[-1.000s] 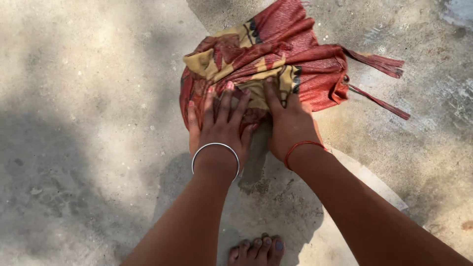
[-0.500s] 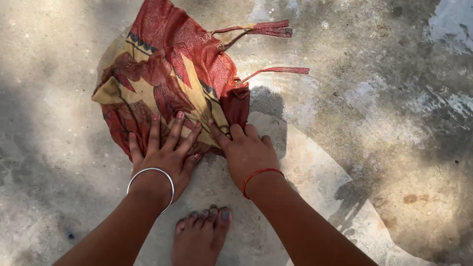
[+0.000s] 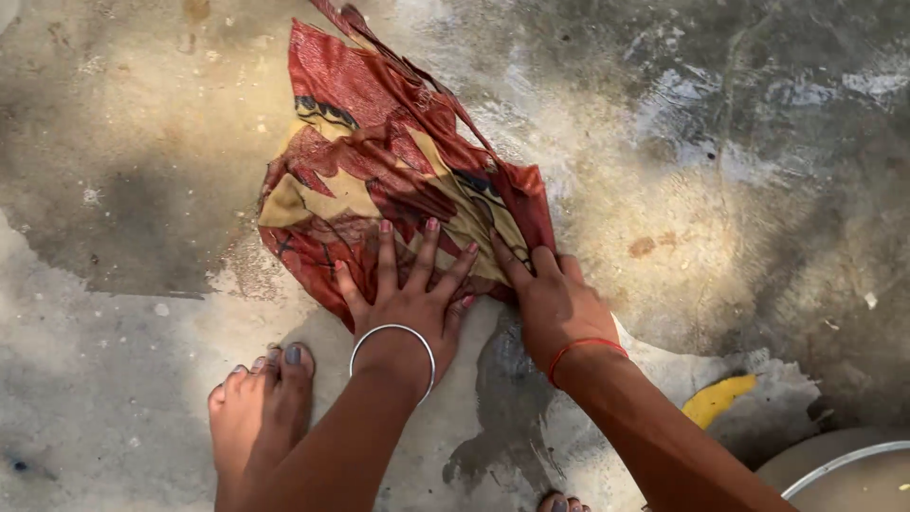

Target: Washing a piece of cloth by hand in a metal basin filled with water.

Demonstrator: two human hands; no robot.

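Where both hands press flat, left hand (image 3: 409, 301), right hand (image 3: 550, 301); wet red-and-yellow cloth (image 3: 379, 180), crumpled; fingers spread, gripping nothing.

Wet concrete floor (image 3: 142, 123) (patchy): red-yellow cloth (image 3: 379, 180), yellow scrap (image 3: 718, 398).

Counts, head view: 2 hands, both flat on 1 cloth w/ fingers spread – left hand (image 3: 409, 301), right hand (image 3: 552, 305). 1 wet cloth (image 3: 379, 190), red/yellow, bunched on the concrete floor (image 3: 133, 142). 1 silver bangle (image 3: 391, 338) on left wrist, 1 red thread band (image 3: 586, 349) on right wrist. 1 full bare foot (image 3: 254, 410) + toes of a 2nd (image 3: 561, 502) at bottom edge. 1 yellow scrap (image 3: 718, 399). 1 metal basin rim (image 3: 844, 466), btm right corner, only partly in frame.
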